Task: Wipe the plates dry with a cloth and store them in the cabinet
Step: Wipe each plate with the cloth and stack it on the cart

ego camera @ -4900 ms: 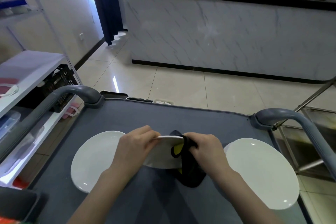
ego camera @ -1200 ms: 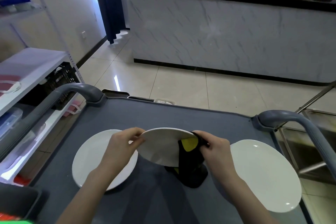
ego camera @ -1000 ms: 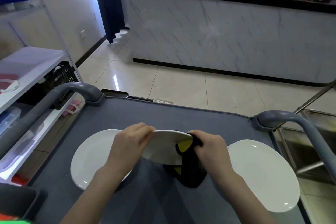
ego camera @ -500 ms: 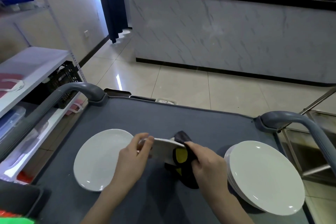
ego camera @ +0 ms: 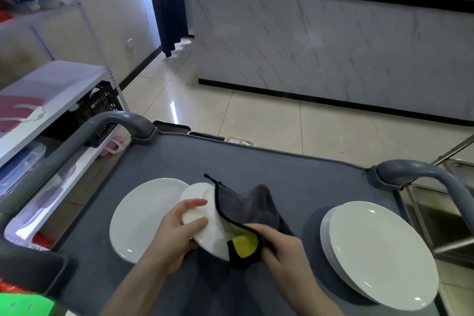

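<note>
My left hand (ego camera: pixel 177 233) grips a small white plate (ego camera: pixel 202 202) by its left rim and holds it tilted above the grey cart top (ego camera: pixel 295 174). A grey and yellow cloth (ego camera: pixel 246 215) covers the plate's right half, and my right hand (ego camera: pixel 282 249) pinches the cloth at the plate's lower right edge. A single large white plate (ego camera: pixel 143 215) lies flat to the left, partly under the held plate. A stack of large white plates (ego camera: pixel 377 251) sits on the cart at the right.
Grey cart handles rise at the left (ego camera: pixel 112 123) and right (ego camera: pixel 420 169). A white shelf unit (ego camera: pixel 48 84) with a black crate (ego camera: pixel 97 108) stands to the left. A marble-fronted counter (ego camera: pixel 333 46) crosses the tiled floor ahead. A metal frame (ego camera: pixel 441 213) is at the right.
The small plate has tipped from nearly edge-on to face me. The cloth has spread open over its right half. My right hand has slid down to the plate's lower right edge.
</note>
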Motion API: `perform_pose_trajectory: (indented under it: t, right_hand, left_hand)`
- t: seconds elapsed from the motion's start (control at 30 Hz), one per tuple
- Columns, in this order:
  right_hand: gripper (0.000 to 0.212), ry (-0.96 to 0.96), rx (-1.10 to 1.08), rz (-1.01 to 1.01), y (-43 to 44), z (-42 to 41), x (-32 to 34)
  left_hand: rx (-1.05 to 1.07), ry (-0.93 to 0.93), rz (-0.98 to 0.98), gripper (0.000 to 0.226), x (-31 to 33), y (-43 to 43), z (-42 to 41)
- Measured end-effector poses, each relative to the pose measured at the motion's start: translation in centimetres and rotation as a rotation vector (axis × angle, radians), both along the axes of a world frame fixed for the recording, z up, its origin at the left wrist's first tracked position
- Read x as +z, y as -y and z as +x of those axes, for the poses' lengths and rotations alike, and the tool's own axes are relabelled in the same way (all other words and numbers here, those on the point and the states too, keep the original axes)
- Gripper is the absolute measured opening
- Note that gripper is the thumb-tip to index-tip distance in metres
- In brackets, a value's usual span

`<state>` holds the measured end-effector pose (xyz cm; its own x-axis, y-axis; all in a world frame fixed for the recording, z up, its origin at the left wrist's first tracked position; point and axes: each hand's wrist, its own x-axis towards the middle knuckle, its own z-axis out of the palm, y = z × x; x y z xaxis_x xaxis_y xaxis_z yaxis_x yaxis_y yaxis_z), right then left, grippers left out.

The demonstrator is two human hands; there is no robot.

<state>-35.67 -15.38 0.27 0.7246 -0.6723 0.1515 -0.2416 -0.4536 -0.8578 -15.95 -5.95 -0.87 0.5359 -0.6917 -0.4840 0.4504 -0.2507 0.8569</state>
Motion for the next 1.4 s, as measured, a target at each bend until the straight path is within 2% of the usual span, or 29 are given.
perform_pose_trajectory:
  t: [0.13,0.3,0.43,0.6,0.83,0.93,1.13,1.27,1.4]
  right_hand:
    - [0.062,-0.098,0.132,0.106,-0.5,1.9,-0.2]
    - [0.068,-0.181,0.294,-0.008,-0.3,5.6,-0.3]
    - [0.066,-0.253,0.256,-0.158,2.3,8.4,-0.1]
    - [0.062,-0.321,0.171,-0.165,4.0,7.5,-0.7]
    - [0.077,-0.298,0.371,-0.206,-1.0,4.3,-2.1]
    - [0.074,-0.258,0.314,-0.21,-0.9,6.2,-1.6]
    - [0.062,-0.222,-0.002,-0.09,3.0,8.8,0.1]
    - [0.064,-0.248,0.159,-0.197,2.4,9.7,0.9]
    - [0.068,-0.27,0.332,-0.334,0.9,10.1,0.7]
  left_hand:
    - [-0.02,-0.004,-0.132,0.047,-0.4,-0.8,0.6]
    - [-0.141,0.115,-0.219,0.069,-0.3,-1.4,1.2]
    - [-0.114,0.119,-0.252,0.065,-0.3,-1.8,1.5]
    - [-0.025,0.034,-0.29,0.063,-0.6,-2.5,2.8]
    - [-0.025,0.009,-0.29,0.064,-1.3,-2.9,4.0]
    - [-0.131,0.04,-0.282,0.069,-1.0,-2.7,3.8]
    - [-0.259,0.116,-0.273,0.083,0.2,-2.9,3.5]
    - [-0.283,0.156,-0.279,0.092,0.5,-2.8,3.6]
    - [-0.29,0.165,-0.295,0.089,0.6,-2.9,4.0]
